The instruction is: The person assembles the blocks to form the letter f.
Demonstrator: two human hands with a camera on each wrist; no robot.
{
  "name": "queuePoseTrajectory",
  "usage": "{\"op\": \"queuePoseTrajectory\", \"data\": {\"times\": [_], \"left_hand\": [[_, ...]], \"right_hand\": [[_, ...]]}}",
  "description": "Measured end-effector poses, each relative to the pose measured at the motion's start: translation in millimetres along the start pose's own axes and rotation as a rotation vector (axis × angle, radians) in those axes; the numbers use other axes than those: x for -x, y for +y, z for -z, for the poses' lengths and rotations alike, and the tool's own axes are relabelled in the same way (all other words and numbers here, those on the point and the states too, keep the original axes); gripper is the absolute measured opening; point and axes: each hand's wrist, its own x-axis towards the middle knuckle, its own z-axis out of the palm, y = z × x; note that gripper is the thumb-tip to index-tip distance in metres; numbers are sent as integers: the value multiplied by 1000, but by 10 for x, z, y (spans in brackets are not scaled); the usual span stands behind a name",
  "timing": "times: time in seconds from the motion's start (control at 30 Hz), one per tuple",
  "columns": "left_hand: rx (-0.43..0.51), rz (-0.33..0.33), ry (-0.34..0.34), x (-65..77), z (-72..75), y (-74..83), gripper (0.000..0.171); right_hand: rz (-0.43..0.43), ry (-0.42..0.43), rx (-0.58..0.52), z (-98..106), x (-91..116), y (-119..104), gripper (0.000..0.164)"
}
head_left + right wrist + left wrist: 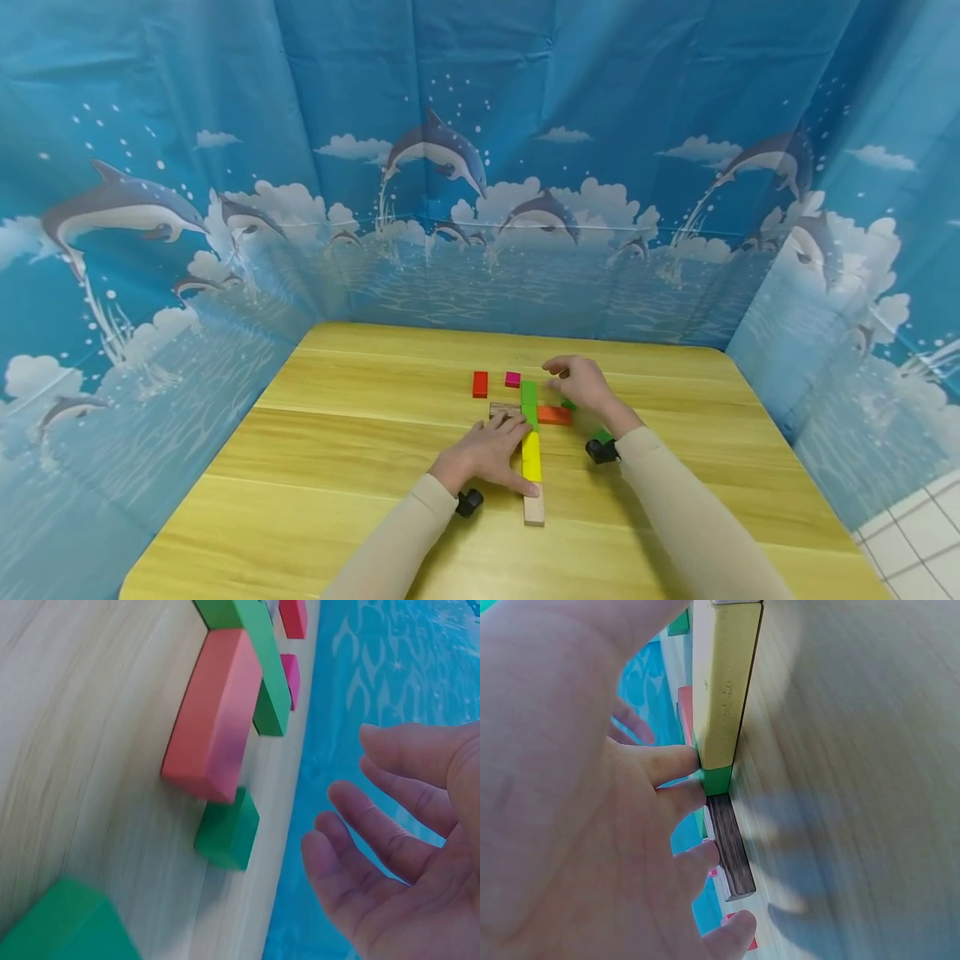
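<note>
My left hand [486, 454] lies over a line of toy blocks, its fingers spread and the thumb on the pale wooden block [534, 512] at the near end. A yellow block [531, 458] and a green block [529, 393] continue the line away from me. Left fingertips touch the green part and the dark brown block [731, 847] branching left. On the right side an orange-red block [555, 416] sticks out from the green. Above the table my right hand [588, 386] hovers with loosely bent fingers and nothing in them, beyond a small green block [227, 831].
A red block [480, 384] and a small pink block [512, 379] lie beyond the line. Another green block [602, 435] sits near my right wrist, partly hidden. The wooden table [315, 467] meets a blue dolphin curtain [525, 283] at its back edge.
</note>
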Motion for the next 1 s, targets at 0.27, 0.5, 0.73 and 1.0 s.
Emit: {"op": "queuePoseTrajectory", "data": {"times": [0.27,0.5,0.73,1.0], "left_hand": [[-5,-5,0,-3,-4,-29,110],[8,-7,3,8,-29,-18,110],[-9,-7,9,15,-25,-30,111],[-20,-5,7,-13,-13,-21,111]], "right_hand": [[1,21,-4,113,144,104,35],[-30,-2,-4,150,355,212,36],[-28,-13,27,123,453,289,35],[-34,-24,55,21,479,383,34]]}}
